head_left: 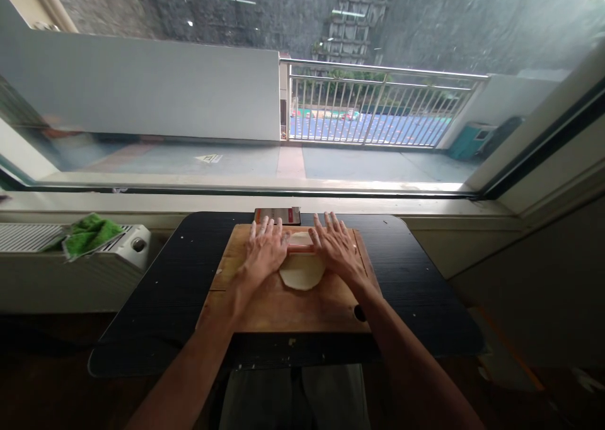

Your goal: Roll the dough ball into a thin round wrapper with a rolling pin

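Observation:
A pale, flat sheet of dough (pixel 302 272) with a rounded outline lies on a wooden cutting board (pixel 293 313). Across its far part runs a rolling pin (pixel 300 248), of which only the short middle stretch shows clearly. My left hand (pixel 267 247) lies flat over the pin's left end, fingers stretched forward and dusted white. Over the right end rests my right hand (pixel 334 244), palm down with its fingers spread. Neither hand wraps round the pin; both palms hide its ends.
The board sits on a black table (pixel 416 291) with rounded corners. Behind it lies a flat, box-like item (pixel 295 214). At left, a green cloth (pixel 92 234) hangs over a white radiator (pixel 70 278). A window sill (pixel 227 203) borders the table's far side.

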`<state>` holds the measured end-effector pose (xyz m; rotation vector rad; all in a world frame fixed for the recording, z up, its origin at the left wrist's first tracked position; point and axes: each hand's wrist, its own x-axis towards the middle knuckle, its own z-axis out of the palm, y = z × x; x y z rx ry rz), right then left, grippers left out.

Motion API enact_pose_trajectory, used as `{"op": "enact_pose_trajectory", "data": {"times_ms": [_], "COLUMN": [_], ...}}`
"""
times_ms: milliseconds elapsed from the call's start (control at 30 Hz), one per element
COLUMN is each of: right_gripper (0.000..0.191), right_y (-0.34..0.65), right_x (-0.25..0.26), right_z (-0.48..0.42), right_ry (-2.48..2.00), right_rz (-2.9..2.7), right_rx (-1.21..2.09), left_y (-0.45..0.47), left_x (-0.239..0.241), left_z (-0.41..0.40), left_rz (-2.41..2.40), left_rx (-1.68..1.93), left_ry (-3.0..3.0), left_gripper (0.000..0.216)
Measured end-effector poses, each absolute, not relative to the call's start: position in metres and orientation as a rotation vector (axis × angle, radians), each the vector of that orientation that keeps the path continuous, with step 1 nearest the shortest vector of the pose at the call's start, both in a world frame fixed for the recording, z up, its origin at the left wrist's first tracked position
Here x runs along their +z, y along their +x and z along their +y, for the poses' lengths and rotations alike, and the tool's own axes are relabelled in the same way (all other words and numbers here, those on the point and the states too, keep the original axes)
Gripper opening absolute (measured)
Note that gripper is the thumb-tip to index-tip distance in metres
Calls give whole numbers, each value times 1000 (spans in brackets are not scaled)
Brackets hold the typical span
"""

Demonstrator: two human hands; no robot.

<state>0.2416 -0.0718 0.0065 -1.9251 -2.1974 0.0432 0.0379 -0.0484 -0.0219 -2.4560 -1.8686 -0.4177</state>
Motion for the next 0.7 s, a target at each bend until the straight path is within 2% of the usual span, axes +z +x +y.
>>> {"op": "enact_pose_trajectory", "data": {"times_ms": [133, 233, 533, 700], "right_gripper": [69, 67, 61, 63], "right_y": [243, 243, 241, 249], "right_x": [12, 11, -18, -38], "right_z": [-41, -47, -156, -210], "right_ry": [-2007, -2006, -1807, -1645], "right_rz": [-2179, -2187, -2164, -2176], "right_rx": [160, 178, -59, -152], "left_y": [45, 45, 30, 23], "left_x": [-15, -14, -32, -41], "left_z": [-19, -25, -134, -188], "left_rz": [-1908, -1880, -1704, -1625], "left_rx": [-330, -347, -563, -673], "left_ry": [-2494, -2481, -2469, -2452], "left_gripper": [69, 68, 55, 56]}}
